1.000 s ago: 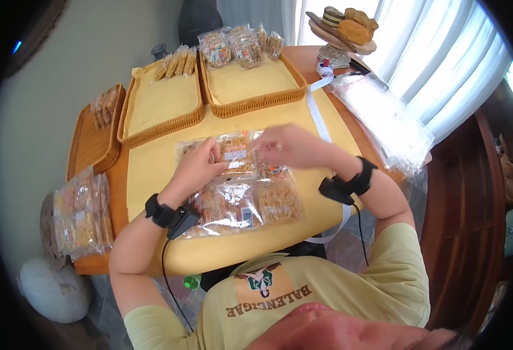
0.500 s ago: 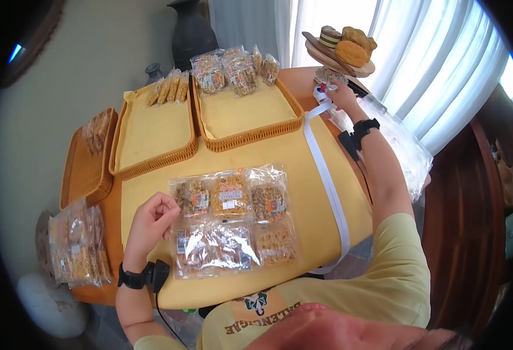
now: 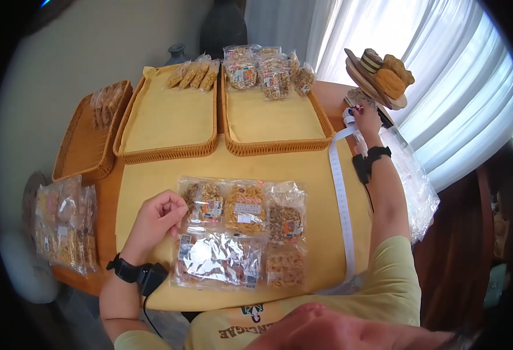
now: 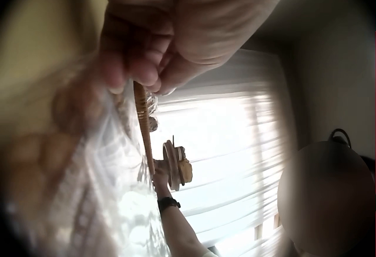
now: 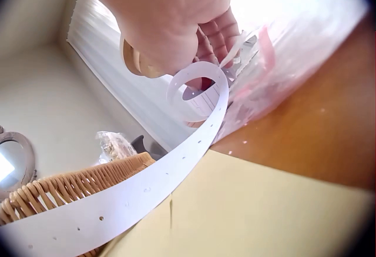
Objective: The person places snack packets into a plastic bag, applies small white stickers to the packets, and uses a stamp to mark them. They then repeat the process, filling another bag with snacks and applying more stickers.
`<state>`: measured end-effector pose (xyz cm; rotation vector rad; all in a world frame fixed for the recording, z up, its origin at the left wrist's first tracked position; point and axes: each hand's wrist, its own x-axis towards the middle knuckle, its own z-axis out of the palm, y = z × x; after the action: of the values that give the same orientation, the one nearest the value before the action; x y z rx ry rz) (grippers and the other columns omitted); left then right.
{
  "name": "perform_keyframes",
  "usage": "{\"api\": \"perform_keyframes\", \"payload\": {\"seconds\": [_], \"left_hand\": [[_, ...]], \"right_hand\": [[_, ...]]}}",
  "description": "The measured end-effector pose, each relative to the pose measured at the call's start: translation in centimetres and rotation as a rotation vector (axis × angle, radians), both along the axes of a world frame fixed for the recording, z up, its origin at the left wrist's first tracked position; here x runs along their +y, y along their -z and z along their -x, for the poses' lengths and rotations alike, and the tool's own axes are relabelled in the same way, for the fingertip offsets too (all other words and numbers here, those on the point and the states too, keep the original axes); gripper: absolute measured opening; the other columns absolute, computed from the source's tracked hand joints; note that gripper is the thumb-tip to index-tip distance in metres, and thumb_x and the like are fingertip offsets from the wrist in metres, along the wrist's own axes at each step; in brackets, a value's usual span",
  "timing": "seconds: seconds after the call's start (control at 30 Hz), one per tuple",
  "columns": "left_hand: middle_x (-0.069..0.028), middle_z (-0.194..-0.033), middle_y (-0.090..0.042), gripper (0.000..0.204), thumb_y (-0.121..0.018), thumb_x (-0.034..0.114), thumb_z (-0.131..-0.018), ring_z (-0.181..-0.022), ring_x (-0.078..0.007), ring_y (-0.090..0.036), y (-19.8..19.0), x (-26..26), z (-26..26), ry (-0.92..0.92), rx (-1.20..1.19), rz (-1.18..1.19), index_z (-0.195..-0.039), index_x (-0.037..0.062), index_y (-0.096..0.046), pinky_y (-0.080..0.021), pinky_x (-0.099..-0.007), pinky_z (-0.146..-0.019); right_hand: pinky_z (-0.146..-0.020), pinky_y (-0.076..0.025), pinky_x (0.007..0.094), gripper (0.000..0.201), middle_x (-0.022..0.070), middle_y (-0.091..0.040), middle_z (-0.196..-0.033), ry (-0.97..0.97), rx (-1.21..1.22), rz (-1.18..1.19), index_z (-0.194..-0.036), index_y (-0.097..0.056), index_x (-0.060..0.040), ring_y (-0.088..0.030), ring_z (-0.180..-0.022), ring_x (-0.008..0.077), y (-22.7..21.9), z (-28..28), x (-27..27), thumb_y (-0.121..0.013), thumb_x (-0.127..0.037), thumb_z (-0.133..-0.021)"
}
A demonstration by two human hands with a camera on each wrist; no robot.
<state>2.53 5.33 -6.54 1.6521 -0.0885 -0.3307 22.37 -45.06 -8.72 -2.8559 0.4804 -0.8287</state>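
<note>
Several clear packs of nutty, crunchy snacks [image 3: 245, 204] lie together in two rows on the yellow cloth, one lower pack glaring with reflected light. My left hand [image 3: 160, 216] is at their upper left edge, fingers loosely curled; close up in the left wrist view the hand [image 4: 170, 39] hangs over blurred clear plastic. At the table's far right corner, my right hand [image 3: 368, 119] is at the curled end of a long white paper strip [image 3: 339, 198]. In the right wrist view its fingers [image 5: 222, 36] bend behind the strip's loop [image 5: 197, 92]; I cannot tell whether they pinch it.
Two cloth-lined wicker trays [image 3: 169, 156] [image 3: 280, 149] with snack packs stand at the back. A third tray [image 3: 72, 169] is at left, above stacked packs [image 3: 67, 227]. Clear plastic bags [image 3: 405, 175] cover the right edge. A stand with bread-like pieces [image 3: 388, 81] rises behind.
My right hand has gone from the snack packs to the far right, by the strip's curled end. The left hand has drawn back to the packs' left edge. The head view has shifted.
</note>
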Motion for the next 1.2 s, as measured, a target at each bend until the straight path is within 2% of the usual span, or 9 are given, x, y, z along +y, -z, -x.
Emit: {"api": "perform_keyframes", "payload": {"seconds": [0.23,0.3,0.33,0.4,0.53,0.6,0.8,0.9,1.2], "left_hand": [[0.0016,-0.060,-0.050,0.006,-0.055,0.007,-0.086,-0.050,-0.0030,-0.047,-0.2,0.1,0.1,0.037,-0.027,-0.028,-0.083,0.0020,-0.053,-0.037,-0.0159,-0.043],[0.0016,-0.060,-0.050,0.006,-0.055,0.007,-0.086,-0.050,-0.0031,-0.047,-0.3,0.1,0.1,0.039,-0.048,-0.038,-0.082,0.0020,-0.053,-0.037,-0.0161,-0.043],[0.0016,-0.060,-0.050,0.006,-0.055,0.007,-0.086,-0.050,-0.0032,-0.047,-0.2,0.2,0.1,0.036,-0.059,-0.039,-0.082,0.0020,-0.053,-0.038,-0.0162,-0.043],[0.0016,-0.060,-0.050,0.006,-0.054,0.006,-0.086,-0.050,-0.0033,-0.047,-0.3,0.1,0.2,0.040,-0.072,-0.041,-0.082,0.0021,-0.053,-0.038,-0.0164,-0.044],[0.0018,-0.063,-0.050,0.005,-0.054,0.006,-0.086,-0.051,-0.0034,-0.047,-1.2,-0.3,0.6,0.028,-0.126,-0.013,-0.083,0.0021,-0.053,-0.038,-0.0165,-0.044],[0.0019,-0.065,-0.050,0.006,-0.055,0.007,-0.085,-0.052,-0.0034,-0.047,-2.0,-0.6,1.1,0.006,-0.148,-0.010,-0.083,0.0020,-0.053,-0.038,-0.0164,-0.045],[-0.0054,-0.083,-0.055,0.030,-0.064,0.010,-0.075,-0.060,-0.0152,-0.056,-4.4,-3.8,3.0,0.045,-0.873,-0.345,-0.102,0.0071,-0.053,-0.046,-0.0257,-0.054],[-0.0069,-0.088,-0.055,0.035,-0.066,0.013,-0.073,-0.065,-0.0225,-0.058,-4.3,-4.7,2.9,0.033,-1.179,-0.458,-0.104,0.0086,-0.051,-0.048,-0.0302,-0.055],[-0.0081,-0.078,-0.058,0.033,-0.071,0.013,-0.067,-0.063,-0.0213,-0.058,-2.5,-3.3,2.5,-0.083,-1.472,-0.649,-0.094,0.0043,-0.054,-0.047,-0.0285,-0.050]], "right_hand": [[-0.073,-0.048,0.0392,0.025,0.0140,-0.065,-0.079,-0.047,-0.125,-0.169,-0.087,-0.063,-0.0093,-0.062,-0.077,0.0318,-0.2,1.5,-1.7,-0.061,-0.030,-0.073],[-0.058,-0.052,0.0271,0.024,0.0083,-0.064,-0.071,-0.156,-0.173,-0.298,-0.089,-0.062,-0.0035,-0.063,-0.065,0.0161,-0.3,2.6,-2.5,-0.064,-0.023,-0.076],[-0.058,-0.052,0.0271,0.024,0.0083,-0.064,-0.071,-0.151,-0.177,-0.297,-0.089,-0.062,-0.0035,-0.063,-0.065,0.0161,-0.6,3.6,-2.3,-0.064,-0.023,-0.076],[-0.055,-0.052,0.0215,0.023,0.0079,-0.063,-0.074,-0.271,-0.229,-0.763,-0.091,-0.060,0.0004,-0.061,-0.066,0.0117,-2.0,5.9,-1.3,-0.062,-0.019,-0.080],[-0.055,-0.051,0.0211,0.021,0.0084,-0.063,-0.082,-0.382,-0.141,-1.050,-0.095,-0.057,0.0007,-0.061,-0.066,0.0122,-4.4,9.6,1.2,-0.057,-0.017,-0.085],[-0.056,-0.053,0.0219,0.016,0.0104,-0.063,-0.084,-0.621,-0.063,-1.260,-0.094,-0.055,0.0020,-0.062,-0.066,0.0137,-5.8,11.8,4.3,-0.054,-0.012,-0.086],[-0.057,-0.053,0.0229,0.014,0.0108,-0.062,-0.086,-1.123,0.445,-1.527,-0.097,-0.053,-0.0006,-0.063,-0.069,0.0152,-8.1,17.9,17.8,-0.054,-0.010,-0.086],[-0.056,-0.053,0.0255,0.014,0.0108,-0.061,-0.087,-1.171,0.634,-1.596,-0.097,-0.050,-0.0023,-0.063,-0.070,0.0167,-7.4,19.7,22.9,-0.055,-0.008,-0.085],[-0.054,-0.052,0.0235,0.014,0.0076,-0.060,-0.083,-1.165,0.645,-1.614,-0.096,-0.051,-0.0016,-0.059,-0.060,0.0125,-6.5,20.1,27.2,-0.056,-0.010,-0.086]]}}
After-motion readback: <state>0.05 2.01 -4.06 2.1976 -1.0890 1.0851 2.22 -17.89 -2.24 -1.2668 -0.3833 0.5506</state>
